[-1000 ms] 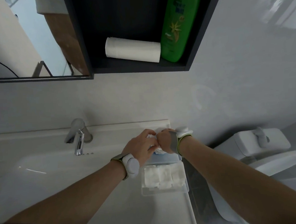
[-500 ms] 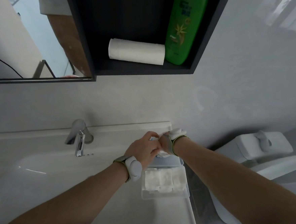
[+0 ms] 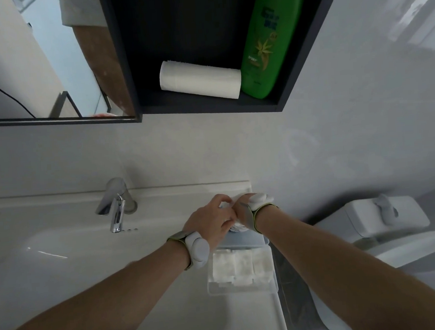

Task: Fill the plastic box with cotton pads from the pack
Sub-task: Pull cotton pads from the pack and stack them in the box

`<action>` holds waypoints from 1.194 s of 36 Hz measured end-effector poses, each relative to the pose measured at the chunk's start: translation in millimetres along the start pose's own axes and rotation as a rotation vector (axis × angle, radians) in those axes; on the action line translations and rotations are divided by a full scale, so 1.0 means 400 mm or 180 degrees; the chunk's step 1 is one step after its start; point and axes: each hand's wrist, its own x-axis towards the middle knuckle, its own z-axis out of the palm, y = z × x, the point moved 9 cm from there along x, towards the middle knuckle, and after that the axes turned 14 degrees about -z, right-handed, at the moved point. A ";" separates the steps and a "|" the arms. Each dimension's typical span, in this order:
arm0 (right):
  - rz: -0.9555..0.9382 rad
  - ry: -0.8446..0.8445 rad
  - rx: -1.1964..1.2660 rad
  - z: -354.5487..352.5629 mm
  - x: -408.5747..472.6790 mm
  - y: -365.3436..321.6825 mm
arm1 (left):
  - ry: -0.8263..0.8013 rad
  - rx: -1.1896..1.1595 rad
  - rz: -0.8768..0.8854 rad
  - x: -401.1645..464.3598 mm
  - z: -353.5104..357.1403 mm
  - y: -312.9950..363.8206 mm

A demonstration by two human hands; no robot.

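head | both hands [image 3: 210,220] grip pack [image 3: 237,226] | bottle [image 3: 264,45] label unreadable

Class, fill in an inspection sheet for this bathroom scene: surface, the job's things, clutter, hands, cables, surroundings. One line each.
Surface: white washbasin top, tap at the back.
Job's things: clear plastic box at the right edge, white cotton pads inside; pack held beyond it, mostly hidden.
Clutter: nothing seen.
Hands: left hand and right hand meet over the pack, fingers curled on it.
Cables: nothing seen on the basin.
Surroundings: dark shelf with paper roll and green bottle; mirror; toilet at right.
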 end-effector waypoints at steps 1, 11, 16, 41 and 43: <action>-0.0021 -0.0005 -0.0046 0.008 0.010 -0.003 | -0.0004 0.0009 -0.0006 -0.001 -0.001 -0.001; -0.0492 0.0431 0.0343 -0.008 -0.002 -0.016 | 0.0044 0.0054 -0.0121 -0.007 -0.026 -0.005; -0.0989 0.0697 -0.0176 -0.017 -0.025 -0.025 | 0.0055 0.0106 -0.0204 -0.011 -0.034 -0.018; 0.0061 0.2958 0.4658 0.045 -0.164 0.127 | 0.0054 0.0040 -0.0446 0.006 -0.035 -0.018; 0.0133 0.2872 0.4933 0.066 -0.161 0.122 | 0.0032 0.0066 -0.0445 0.006 -0.033 -0.016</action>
